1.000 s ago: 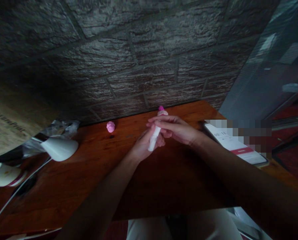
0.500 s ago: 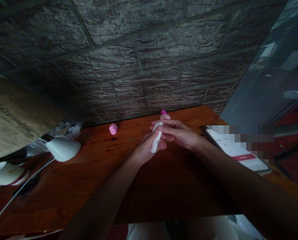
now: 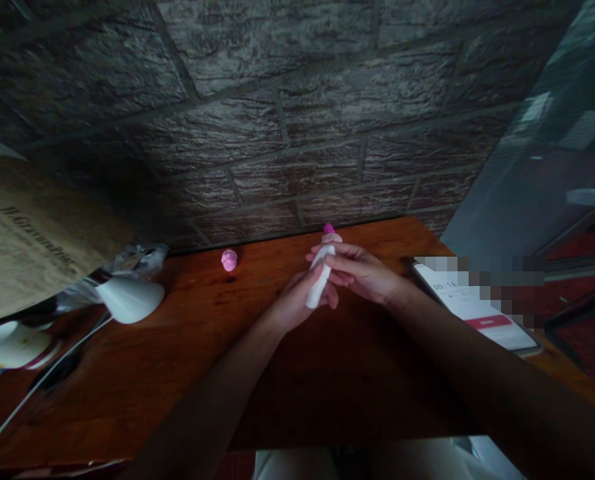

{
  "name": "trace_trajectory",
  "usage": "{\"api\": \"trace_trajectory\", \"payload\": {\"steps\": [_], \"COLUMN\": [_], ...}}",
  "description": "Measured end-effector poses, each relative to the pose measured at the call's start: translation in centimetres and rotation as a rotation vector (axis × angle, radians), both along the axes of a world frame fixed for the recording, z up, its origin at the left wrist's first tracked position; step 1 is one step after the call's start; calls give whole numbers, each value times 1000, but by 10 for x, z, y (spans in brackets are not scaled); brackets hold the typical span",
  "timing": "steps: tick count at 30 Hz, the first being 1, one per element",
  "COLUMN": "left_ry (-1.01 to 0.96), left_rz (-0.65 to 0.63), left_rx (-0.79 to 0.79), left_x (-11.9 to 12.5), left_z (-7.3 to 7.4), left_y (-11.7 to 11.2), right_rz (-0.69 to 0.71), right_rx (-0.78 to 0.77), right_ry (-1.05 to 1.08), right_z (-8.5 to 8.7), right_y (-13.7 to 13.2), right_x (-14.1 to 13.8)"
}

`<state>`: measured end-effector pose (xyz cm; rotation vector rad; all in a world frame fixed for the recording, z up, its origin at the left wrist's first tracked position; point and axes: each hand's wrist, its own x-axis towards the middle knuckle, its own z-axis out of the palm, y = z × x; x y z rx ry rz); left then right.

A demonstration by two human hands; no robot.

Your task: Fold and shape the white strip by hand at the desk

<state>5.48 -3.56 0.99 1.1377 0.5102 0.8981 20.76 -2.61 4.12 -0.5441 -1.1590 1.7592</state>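
Note:
Both my hands meet over the middle of a reddish wooden table [image 3: 187, 373]. My left hand [image 3: 297, 303] is closed around the lower part of a white stick-shaped piece [image 3: 319, 288], which stands tilted. My right hand [image 3: 360, 272] pinches the upper end of the same white piece with fingers pressed together. Just beyond my fingers stands a small pink object with a magenta top [image 3: 330, 233]. A small pink lump [image 3: 229, 259] lies apart on the table to the left, near the wall.
A phone [image 3: 477, 310] with a lit timer screen lies at the right. A white lamp head [image 3: 130, 299] with its cable, crumpled clear plastic [image 3: 137, 257] and a cardboard box [image 3: 32, 240] crowd the left side. A dark stone-pattern wall stands behind.
My hands and the white piece stay together; my right fingers have slid a little along the piece's top. The view has shifted slightly, nothing else moved.

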Motion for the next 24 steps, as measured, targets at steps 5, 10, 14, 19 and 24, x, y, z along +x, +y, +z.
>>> {"api": "trace_trajectory", "payload": {"steps": [5, 10, 14, 19, 24], "left_ry": [8, 102, 147, 147, 225], "left_rz": [70, 196, 259, 257, 395], "left_rx": [11, 63, 79, 57, 223], "left_x": [-2, -1, 0, 0, 3], "left_z": [4, 2, -3, -1, 0], "left_y": [0, 3, 7, 7, 4], "right_rz": [-18, -94, -177, -284, -340], "right_rx": [-20, 53, 129, 129, 102], "right_ry": [21, -115, -208, -213, -214], "right_z": [-2, -5, -4, -3, -3], "right_y": [2, 4, 3, 6, 8], "right_x": [-1, -2, -2, 0, -1]}}
